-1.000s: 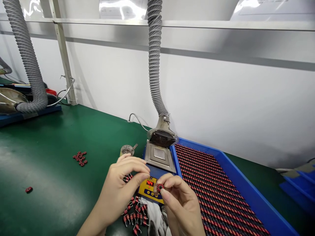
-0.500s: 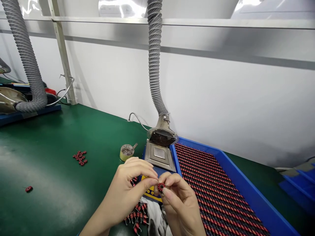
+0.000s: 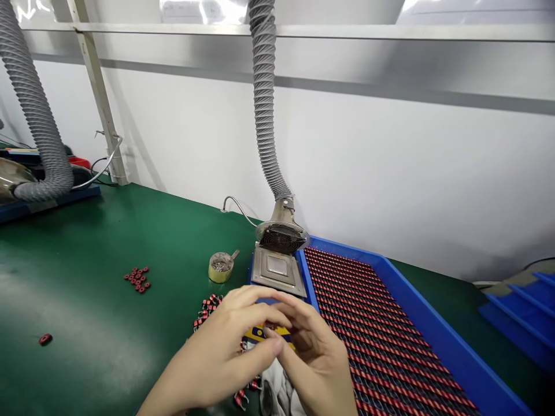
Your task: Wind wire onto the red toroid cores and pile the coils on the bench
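Over the yellow controller (image 3: 266, 336) of a bench soldering station, the left hand (image 3: 217, 352) and the right hand (image 3: 312, 358) are working together, their fingers (image 3: 255, 306) overlapping. A red speck (image 3: 271, 326) is showing between them, but the fingers are hiding most of it, so I cannot tell its form or whether either hand is clamping it. Judging by the surrounding parts, it is probably one small wound ring, and close handling of that single piece appears to be the step in hand. A clear view of it calls for the fingers parting first.

Beside the left hand, leaded rings (image 3: 207, 309) are lying in a loose heap, and a white cloth (image 3: 277, 387) is lying beneath the hands. Further ahead, a small round tin (image 3: 220, 267) is standing near a steel plate (image 3: 277, 268). To the right, a blue tray (image 3: 427, 323) is holding tight rows of striped coils (image 3: 381, 341). On the green bench mat (image 3: 87, 242), a ring cluster (image 3: 137, 279) and a lone ring (image 3: 45, 339) are lying well apart.
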Demonstrator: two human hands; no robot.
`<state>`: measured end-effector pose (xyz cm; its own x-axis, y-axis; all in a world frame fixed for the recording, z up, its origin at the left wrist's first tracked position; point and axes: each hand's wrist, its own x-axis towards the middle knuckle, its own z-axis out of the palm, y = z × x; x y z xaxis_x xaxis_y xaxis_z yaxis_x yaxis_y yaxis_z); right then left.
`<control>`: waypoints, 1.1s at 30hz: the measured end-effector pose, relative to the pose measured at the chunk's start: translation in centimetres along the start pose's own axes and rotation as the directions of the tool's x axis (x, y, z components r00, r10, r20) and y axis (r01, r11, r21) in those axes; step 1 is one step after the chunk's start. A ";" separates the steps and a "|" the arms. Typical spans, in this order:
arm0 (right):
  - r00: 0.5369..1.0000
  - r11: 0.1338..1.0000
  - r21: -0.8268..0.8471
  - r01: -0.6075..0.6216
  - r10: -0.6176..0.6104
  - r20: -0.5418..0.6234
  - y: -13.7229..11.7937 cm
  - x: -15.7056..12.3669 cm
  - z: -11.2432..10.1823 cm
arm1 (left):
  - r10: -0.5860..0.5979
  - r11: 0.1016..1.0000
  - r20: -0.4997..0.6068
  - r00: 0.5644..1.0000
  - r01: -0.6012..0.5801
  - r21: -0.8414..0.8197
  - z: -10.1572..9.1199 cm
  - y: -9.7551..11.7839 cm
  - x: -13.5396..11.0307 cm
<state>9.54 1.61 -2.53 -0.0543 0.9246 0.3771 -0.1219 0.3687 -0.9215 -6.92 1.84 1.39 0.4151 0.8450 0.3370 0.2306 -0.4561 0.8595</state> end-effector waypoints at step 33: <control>0.947 0.751 0.598 -0.279 0.319 0.042 -2.0 0.7 2.1 | -0.245 0.621 -0.455 0.856 -0.221 -0.752 2.0 -1.6 1.8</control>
<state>7.68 1.33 -0.24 -0.1315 0.9890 0.0669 -0.6694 -0.0388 -0.7419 -4.79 3.52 -0.14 -0.1013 0.9623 0.2525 -0.6103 -0.2606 0.7481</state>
